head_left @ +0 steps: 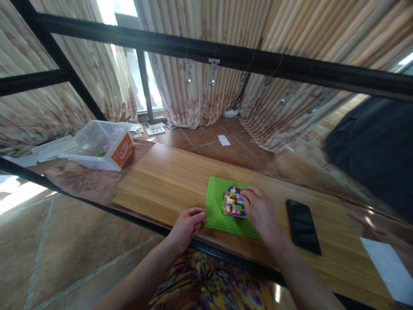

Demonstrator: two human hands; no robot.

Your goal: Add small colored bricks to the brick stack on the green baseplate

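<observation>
A bright green studded baseplate (215, 202) lies on the wooden board near its front edge. On the plate stands a block of small multicoloured toy bricks (232, 202), yellow, pink, purple, white and green among them. My left hand (190, 221) is closed at the plate's left edge, thumb and fingers pinching there. Over the right side of the brick block, my right hand (258, 209) has its fingertips pinched together against the top. Whatever small piece those fingertips may hold is hidden, and the hand covers part of the block and plate.
A black phone (303, 226) lies right of the plate, with white paper (389, 269) farther right. At the far left, a clear plastic bin (87, 159) with an orange label holds a few pieces. A black metal bar (226, 49) crosses above the board (155, 181).
</observation>
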